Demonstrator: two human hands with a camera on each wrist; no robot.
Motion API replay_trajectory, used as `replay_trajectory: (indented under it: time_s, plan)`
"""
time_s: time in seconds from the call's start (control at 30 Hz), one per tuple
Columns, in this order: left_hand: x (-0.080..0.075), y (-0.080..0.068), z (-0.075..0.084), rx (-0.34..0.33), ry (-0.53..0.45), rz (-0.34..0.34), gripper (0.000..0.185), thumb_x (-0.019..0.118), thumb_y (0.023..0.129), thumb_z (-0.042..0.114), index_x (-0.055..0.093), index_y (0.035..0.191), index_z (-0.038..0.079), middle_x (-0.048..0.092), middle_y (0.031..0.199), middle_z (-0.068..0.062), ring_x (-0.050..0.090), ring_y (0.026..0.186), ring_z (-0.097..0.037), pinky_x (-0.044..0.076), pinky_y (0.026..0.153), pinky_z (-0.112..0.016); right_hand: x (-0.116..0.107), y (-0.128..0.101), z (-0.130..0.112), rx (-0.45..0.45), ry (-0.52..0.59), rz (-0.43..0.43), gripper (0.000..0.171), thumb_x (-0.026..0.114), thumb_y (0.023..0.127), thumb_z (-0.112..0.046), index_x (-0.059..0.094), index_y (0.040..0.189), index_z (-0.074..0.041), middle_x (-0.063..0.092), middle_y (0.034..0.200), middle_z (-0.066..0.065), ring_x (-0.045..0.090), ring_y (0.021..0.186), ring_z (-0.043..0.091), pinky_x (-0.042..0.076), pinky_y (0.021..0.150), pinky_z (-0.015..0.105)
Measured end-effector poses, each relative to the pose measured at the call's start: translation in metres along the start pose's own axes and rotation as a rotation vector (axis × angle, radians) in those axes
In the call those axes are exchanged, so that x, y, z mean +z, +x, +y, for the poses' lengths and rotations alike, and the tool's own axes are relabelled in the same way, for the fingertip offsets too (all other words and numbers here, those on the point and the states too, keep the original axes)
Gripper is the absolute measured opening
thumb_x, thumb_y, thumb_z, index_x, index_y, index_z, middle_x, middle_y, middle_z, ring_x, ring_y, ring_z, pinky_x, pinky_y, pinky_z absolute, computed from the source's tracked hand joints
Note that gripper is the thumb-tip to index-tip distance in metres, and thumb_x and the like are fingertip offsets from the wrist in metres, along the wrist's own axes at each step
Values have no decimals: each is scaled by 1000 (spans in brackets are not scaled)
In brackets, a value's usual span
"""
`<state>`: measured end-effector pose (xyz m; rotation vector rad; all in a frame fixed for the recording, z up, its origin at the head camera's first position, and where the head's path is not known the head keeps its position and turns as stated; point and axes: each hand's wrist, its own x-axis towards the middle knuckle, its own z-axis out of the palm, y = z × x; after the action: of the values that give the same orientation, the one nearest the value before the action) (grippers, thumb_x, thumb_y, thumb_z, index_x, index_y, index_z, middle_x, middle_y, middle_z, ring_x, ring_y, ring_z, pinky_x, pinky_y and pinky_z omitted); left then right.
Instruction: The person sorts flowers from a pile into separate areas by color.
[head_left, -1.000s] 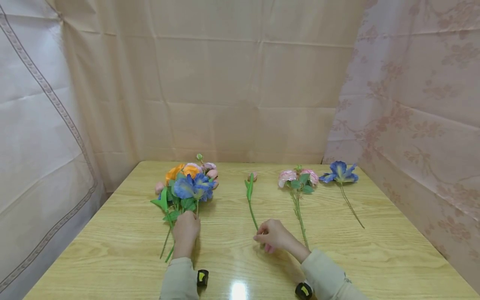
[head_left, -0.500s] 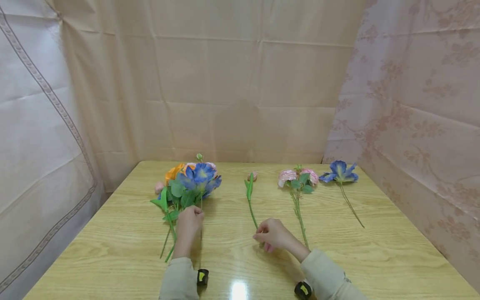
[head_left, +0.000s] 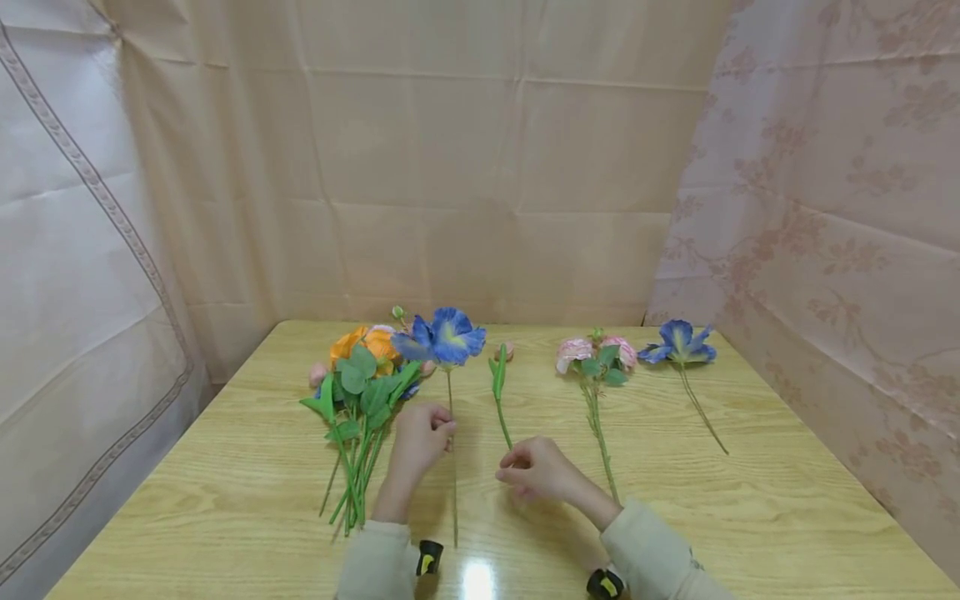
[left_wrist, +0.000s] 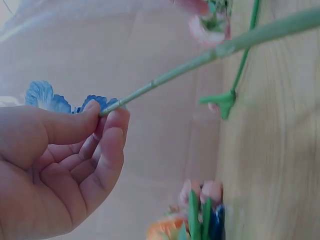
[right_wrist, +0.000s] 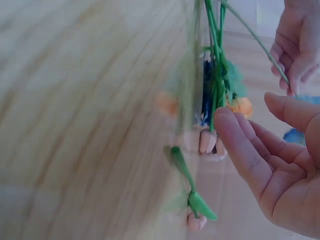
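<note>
My left hand (head_left: 422, 435) pinches the stem of a blue artificial iris (head_left: 450, 337) between thumb and fingertips. In the left wrist view its green stem (left_wrist: 185, 69) slants across in front of the table. The bloom stands upright beside the bunch of artificial flowers (head_left: 363, 387), which has orange and pink blooms and green leaves. My right hand (head_left: 542, 471) hovers near the lower end of a single pink tulip (head_left: 499, 383) lying on the table. In the right wrist view, its thumb and fingers are apart, with nothing between them.
A pink double-headed flower spray (head_left: 596, 375) lies right of the tulip. Another blue iris (head_left: 678, 346) lies farther right. Beige cloth (head_left: 412, 167) hangs behind the wooden table (head_left: 225, 500); patterned cloth (head_left: 840, 233) hangs on the right.
My left hand has drawn the blue iris rightward off the bunch, uncovering green leaves and stems. My right hand has shifted slightly left.
</note>
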<state>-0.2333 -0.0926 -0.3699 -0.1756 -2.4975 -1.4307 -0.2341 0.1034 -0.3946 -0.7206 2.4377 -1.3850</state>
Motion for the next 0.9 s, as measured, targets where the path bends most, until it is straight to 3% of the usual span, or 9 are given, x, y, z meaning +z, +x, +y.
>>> replay_trajectory:
  time_s: [0.23,0.4,0.6,0.73,0.9]
  plan:
    - [14,-6,18,25,-103,-111,4,61,79,-6,60,78,-10,59,63,-10,56,47,-16,48,45,-26,6,-2,-8,-41,99,-29,34,63,84,-13,55,103,14,62,74,16,61,58,25,51,50,30]
    - [21,-9,25,73,-121,-174,5,62,79,-5,61,76,-9,59,63,-9,56,47,-15,48,45,-24,9,-3,-12,-54,158,-44,27,65,81,-11,58,96,11,62,72,14,61,60,27,51,52,33]
    - [25,-11,30,103,-123,-184,4,62,78,-6,60,75,-8,60,62,-9,56,47,-17,46,44,-23,12,-4,-13,-57,208,-71,13,60,84,-3,58,86,10,61,69,16,61,58,24,52,53,33]
    - [26,-12,30,139,-90,-171,4,63,78,-6,60,75,-7,60,63,-9,57,47,-18,45,42,-21,13,-4,-11,-75,218,-62,13,55,86,2,57,85,15,61,68,21,61,60,33,52,53,38]
    - [27,-12,30,167,-66,-159,4,63,78,-5,61,75,-6,60,62,-7,57,47,-19,43,41,-20,12,-10,-26,-84,228,-51,12,52,85,8,54,84,20,59,68,26,58,63,45,50,55,47]
